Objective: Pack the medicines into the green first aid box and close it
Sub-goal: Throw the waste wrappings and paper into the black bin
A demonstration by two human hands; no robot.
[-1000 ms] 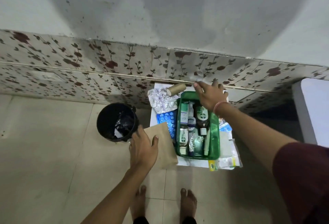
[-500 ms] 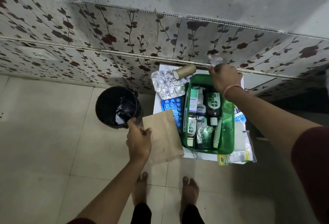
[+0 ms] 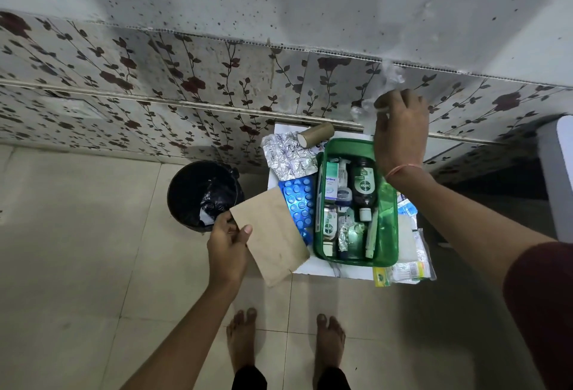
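Observation:
The green first aid box [image 3: 387,222] stands open on a small white table [image 3: 328,267], holding a dark Dettol bottle [image 3: 362,186], small bottles, a white carton and a tube. My left hand [image 3: 228,245] grips a brown paper envelope [image 3: 273,234] at the table's left edge. My right hand [image 3: 398,129] is raised above the box's far end, pinching a wad of white cotton [image 3: 392,74] that trails downward. Left of the box lie a blue pill strip [image 3: 297,197], silver foil strips [image 3: 286,158] and a brown cardboard roll [image 3: 316,133].
A black bin [image 3: 203,192] with a dark liner stands on the tiled floor left of the table. Packets and sachets [image 3: 409,265] lie right of the box. A floral-tiled wall rises behind the table. My bare feet [image 3: 285,337] are on the floor below.
My right hand has lifted up from the box's far rim, pulling the white cotton upward. My left hand went from pressing flat on the envelope to gripping its edge.

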